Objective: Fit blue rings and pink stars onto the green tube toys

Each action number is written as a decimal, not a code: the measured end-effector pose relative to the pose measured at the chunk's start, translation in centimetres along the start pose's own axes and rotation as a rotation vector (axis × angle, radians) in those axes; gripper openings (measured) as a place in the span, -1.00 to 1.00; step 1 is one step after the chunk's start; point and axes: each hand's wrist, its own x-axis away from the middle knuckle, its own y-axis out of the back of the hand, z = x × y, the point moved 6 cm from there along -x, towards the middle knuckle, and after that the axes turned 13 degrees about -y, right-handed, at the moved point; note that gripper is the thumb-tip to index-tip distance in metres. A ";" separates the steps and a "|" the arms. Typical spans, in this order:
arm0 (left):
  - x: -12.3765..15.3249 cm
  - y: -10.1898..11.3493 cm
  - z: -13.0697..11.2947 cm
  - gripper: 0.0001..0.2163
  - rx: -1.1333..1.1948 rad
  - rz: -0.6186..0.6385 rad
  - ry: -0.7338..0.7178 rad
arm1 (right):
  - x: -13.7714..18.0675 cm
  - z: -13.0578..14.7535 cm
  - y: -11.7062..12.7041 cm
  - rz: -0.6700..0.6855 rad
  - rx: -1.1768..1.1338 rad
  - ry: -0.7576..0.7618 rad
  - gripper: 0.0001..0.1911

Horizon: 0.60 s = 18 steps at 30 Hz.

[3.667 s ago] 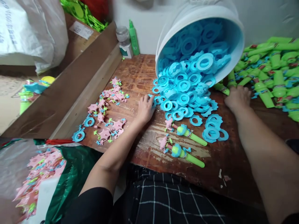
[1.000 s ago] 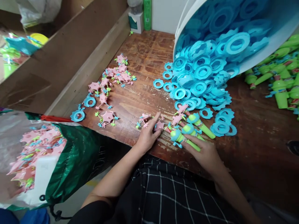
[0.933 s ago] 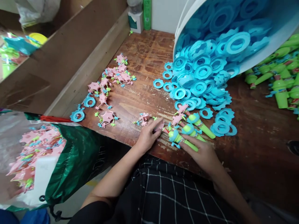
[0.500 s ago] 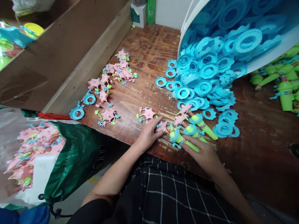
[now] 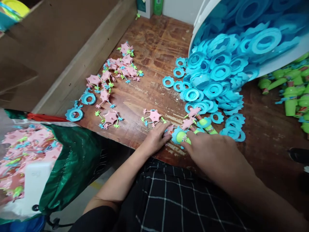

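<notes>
My left hand (image 5: 155, 139) is at the table's front edge, thumb and fingers closed around a pink star-shaped plastic piece (image 5: 170, 129). That piece meets the striped end of a green plastic toy handle (image 5: 181, 137) with a blue collar. My right hand (image 5: 214, 151) grips this handle from above and hides most of its lower part. Just behind are two more green handles, one (image 5: 208, 125) showing clearly, with pink star pieces (image 5: 188, 122) at their tips. Left of my left hand's fingers lies a loose pink star piece (image 5: 154, 116) with small coloured ends.
Blue scalloped rings (image 5: 213, 90) spill from a tipped white bucket (image 5: 196, 32). Green toy handles (image 5: 292, 96) are heaped at right. Pink star pieces (image 5: 125, 69) lie along a wooden board (image 5: 89, 58). A green bag (image 5: 70, 164) holding more pink pieces hangs at left.
My right hand has come forward and turned over the front green handle, covering more of it. My left hand stays at the pink piece. The view has shifted slightly.
</notes>
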 end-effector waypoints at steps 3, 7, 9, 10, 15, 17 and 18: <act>0.0 0.1 -0.4 -0.55 0.027 -0.042 -0.043 | -0.9 -0.8 -0.3 -0.039 -0.027 -0.015 -0.68; 0.4 0.7 -1.7 -0.51 0.035 -0.094 -0.060 | -1.4 -4.5 -3.9 0.003 -0.424 -0.068 -0.64; 0.9 1.3 -2.5 -0.41 0.075 -0.141 -0.113 | -1.3 -6.3 -6.1 0.014 -0.728 -0.110 -0.58; 1.1 1.8 -2.9 -0.32 0.106 -0.174 -0.139 | -1.2 -6.9 -7.2 -0.001 -0.864 -0.140 -0.53; 1.0 3.8 -2.9 -0.07 -0.202 -0.193 -0.101 | 0.0 -8.2 -10.5 -0.242 -1.134 -0.217 -0.47; 0.3 3.6 -2.5 -0.14 -0.427 -0.082 -0.067 | 0.3 -8.9 -11.2 -0.444 -1.034 -0.232 -0.65; 0.0 3.2 -2.2 -0.17 -0.506 -0.018 -0.047 | 0.4 -9.3 -11.5 -0.542 -0.955 -0.226 -0.74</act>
